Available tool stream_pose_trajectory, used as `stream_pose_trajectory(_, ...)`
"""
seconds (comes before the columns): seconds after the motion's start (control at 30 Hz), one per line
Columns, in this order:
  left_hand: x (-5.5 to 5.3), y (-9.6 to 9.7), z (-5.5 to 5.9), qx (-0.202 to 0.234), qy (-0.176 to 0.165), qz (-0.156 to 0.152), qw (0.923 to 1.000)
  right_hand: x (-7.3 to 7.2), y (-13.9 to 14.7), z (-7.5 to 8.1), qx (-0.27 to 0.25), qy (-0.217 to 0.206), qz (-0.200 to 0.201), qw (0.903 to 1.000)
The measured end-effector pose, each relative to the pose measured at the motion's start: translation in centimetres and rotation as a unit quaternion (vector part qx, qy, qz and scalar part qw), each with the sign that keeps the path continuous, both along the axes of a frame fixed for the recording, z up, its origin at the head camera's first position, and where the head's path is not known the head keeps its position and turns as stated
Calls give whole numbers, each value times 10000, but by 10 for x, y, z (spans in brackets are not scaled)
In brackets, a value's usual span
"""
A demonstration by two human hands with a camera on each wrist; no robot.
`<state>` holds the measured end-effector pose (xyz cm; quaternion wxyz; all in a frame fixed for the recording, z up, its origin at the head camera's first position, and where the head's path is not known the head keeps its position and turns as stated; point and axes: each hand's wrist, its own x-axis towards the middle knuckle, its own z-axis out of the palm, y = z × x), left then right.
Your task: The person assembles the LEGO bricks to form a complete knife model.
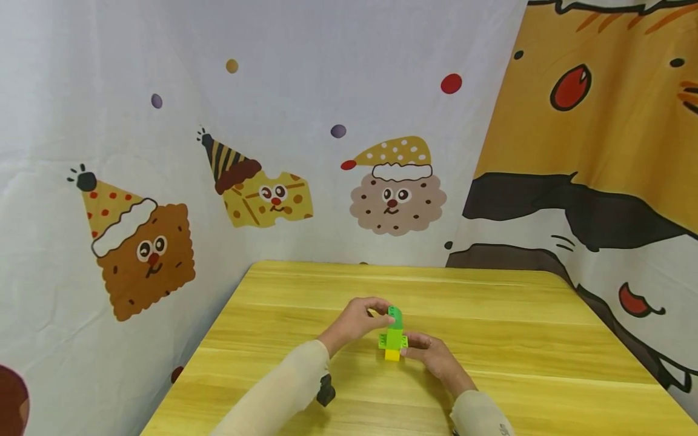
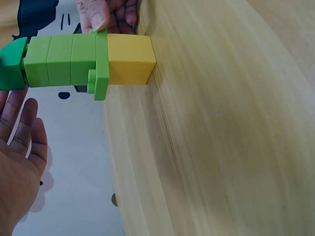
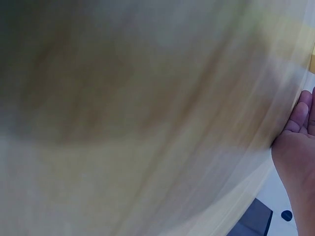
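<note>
A toy brick tower stands upright on the table. At its base is a yellow brick (image 2: 130, 59), with a flat light-green plate (image 2: 102, 78) crossing above it and sticking out at the sides. Several light-green bricks (image 2: 59, 61) rise from the plate to a dark-green sloped brick (image 2: 12, 64) at the top. My left hand (image 1: 357, 319) pinches this top brick between thumb and forefinger, its other fingers spread below. Low on the other side, my right hand (image 1: 433, 356) holds the plate's end, thumb on it and fingers curled behind. Only the right hand's lower part (image 3: 294, 152) shows in the right wrist view.
The tower stands on a wood-grain table (image 1: 294, 290). A white cloth (image 1: 327, 72) printed with cartoon figures hangs behind and beside it. A small black device (image 1: 326, 390) sits at the left wrist.
</note>
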<state>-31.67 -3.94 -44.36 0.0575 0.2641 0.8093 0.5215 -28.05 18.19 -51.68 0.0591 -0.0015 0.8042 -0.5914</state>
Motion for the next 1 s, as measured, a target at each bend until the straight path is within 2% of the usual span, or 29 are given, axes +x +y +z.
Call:
stream_pose_trajectory(0.53,3,-1,-5,330,-213,55,9992,2,-2,0,-92,15,159,9998)
stream_pose_trajectory(0.77,2,-2,-4,85,74,-47,9999,2,-1,2,-58,10,250,9997)
stream_pose_trajectory(1.0,2,-3,2,-216,329,-295,9988,2,0,1,-3,-75,105,9999)
